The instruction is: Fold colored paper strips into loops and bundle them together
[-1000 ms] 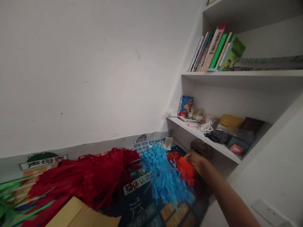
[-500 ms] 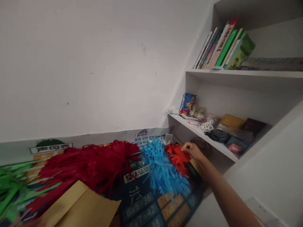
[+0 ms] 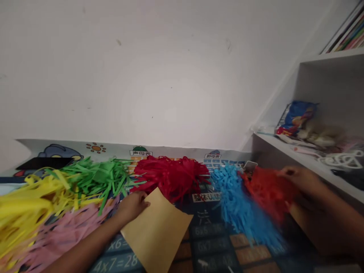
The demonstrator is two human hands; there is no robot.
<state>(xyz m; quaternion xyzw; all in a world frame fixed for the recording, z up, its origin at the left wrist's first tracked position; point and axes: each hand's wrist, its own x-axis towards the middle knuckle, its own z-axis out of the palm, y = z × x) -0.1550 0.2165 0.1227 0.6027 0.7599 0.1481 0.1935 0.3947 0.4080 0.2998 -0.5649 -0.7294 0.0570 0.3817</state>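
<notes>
My left hand [image 3: 133, 206] grips the top left corner of a piece of brown kraft paper [image 3: 159, 229] over the mat. At the right, my right hand [image 3: 303, 184] is closed on a bunch of orange-red paper strips [image 3: 270, 189], blurred by motion. Against that bunch lie blue paper strips [image 3: 237, 206]. Beyond the kraft paper sits a heap of crimson paper strips [image 3: 173, 176]. Green paper strips [image 3: 99, 174], yellow paper strips [image 3: 31, 201] and pink paper strips [image 3: 69, 231] spread around my left forearm.
Beneath everything is a dark printed mat [image 3: 203, 242] with sums and Chinese characters, its far edge turned up against the white wall [image 3: 159, 76]. A dark flat device [image 3: 45, 163] lies at the back left. White shelves [image 3: 315, 60] at the right hold books, a blue snack bag [image 3: 297, 115] and cables.
The view has turned left, bringing the yellow and pink strips into sight. My left hand now shows at the kraft paper's corner. My right hand still has the orange-red strips, which are now blurred.
</notes>
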